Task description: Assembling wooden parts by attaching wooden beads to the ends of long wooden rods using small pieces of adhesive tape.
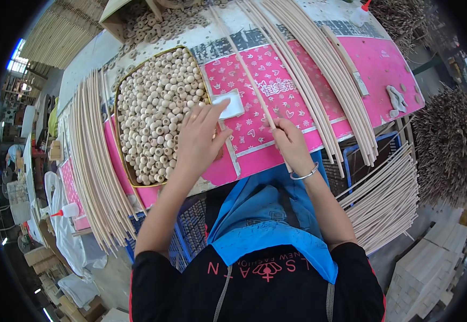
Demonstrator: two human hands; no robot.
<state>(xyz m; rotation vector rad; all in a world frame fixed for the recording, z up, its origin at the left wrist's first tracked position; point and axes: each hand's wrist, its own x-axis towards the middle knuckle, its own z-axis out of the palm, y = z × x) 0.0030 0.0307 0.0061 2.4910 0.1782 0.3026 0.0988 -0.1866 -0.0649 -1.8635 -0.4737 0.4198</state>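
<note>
My right hand (pixel 292 146), with a bangle at its wrist, is closed around a thin wooden rod (pixel 247 72). The rod slants across the pink table, its far end pointing away from me. At the right edge of a tray (pixel 208 80) full of round wooden beads (pixel 158 107), my left hand (pixel 200 137) has its thumb and fingers apart. Its fingertips reach over a small white square dish (pixel 233 105); I see nothing held in them. The beads show drilled holes.
Bundles of rods lie left of the tray (pixel 96 166) and on the table's right (pixel 319 70). More rods (pixel 386 193) rest in a blue-framed holder at lower right. A red-tipped white bottle (pixel 360 15) and a crumpled cloth (pixel 396 100) sit on the table. Wooden rings (pixel 161 27) lie scattered behind.
</note>
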